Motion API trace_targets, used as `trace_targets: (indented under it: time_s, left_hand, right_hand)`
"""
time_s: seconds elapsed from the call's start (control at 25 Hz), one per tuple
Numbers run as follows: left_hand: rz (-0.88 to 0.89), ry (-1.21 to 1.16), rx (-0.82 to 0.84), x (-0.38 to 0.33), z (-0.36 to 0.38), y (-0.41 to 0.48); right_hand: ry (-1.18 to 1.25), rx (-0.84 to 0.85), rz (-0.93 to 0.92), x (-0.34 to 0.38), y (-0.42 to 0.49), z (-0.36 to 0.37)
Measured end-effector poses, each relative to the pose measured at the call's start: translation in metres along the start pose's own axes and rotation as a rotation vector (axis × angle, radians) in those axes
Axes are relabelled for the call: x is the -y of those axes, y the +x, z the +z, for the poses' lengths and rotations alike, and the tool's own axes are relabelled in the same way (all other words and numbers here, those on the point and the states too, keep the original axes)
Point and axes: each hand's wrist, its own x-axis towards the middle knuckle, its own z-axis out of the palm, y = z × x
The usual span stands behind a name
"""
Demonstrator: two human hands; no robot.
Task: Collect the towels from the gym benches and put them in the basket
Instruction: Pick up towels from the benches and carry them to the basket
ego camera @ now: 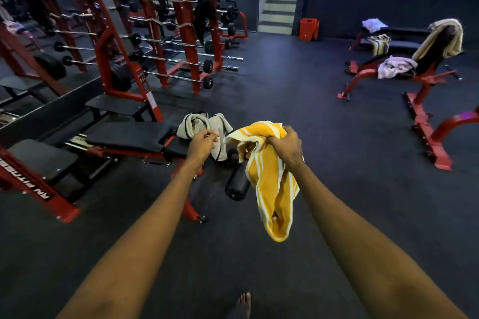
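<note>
fingers [275,141] grip yellow towel [269,189] edge, hanging free.

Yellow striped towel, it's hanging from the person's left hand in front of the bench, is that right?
Not quite. The yellow striped towel hangs from the right hand, in front of the bench; the left hand holds none of it. The head view shows this.

Both arms stretch forward. The right hand [285,146] clutches a towel [272,189] inside its curled fingers; the left hand [203,138] curls its fingers, seemingly round nothing.
</note>
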Motion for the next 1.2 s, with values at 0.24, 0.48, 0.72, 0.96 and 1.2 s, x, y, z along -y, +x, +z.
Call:
trace_targets:
  time_s: [0.24, 0.48, 0.72, 0.96, 1.2]
  left_hand:
    - [-0.082, -0.058, 0.000, 0.007, 0.017, 0.153]
    - [-0.090, -0.018, 0.006, 0.007, 0.044, 0.269]
    - [-0.206, 0.003, -0.107, 0.036, 0.056, 0.371]
    - [-0.294, 0.294, -0.180, 0.067, 0.050, 0.456]
    - [-0.570, 0.705, 0.001, 0.130, 0.049, 0.542]
  right_hand:
    - [0.000, -0.037, 0.041, 0.026, 0.140, 0.042]
    - [0.031, 0.007, 0.095, 0.019, 0.275, 0.091]
    - [0.069, 0.140, 0.223, 0.012, 0.407, 0.142]
    - [0.019, 0.170, 0.214, 0.015, 0.491, 0.194]
    - [-0.048, 0.182, 0.267, -0.004, 0.558, 0.242]
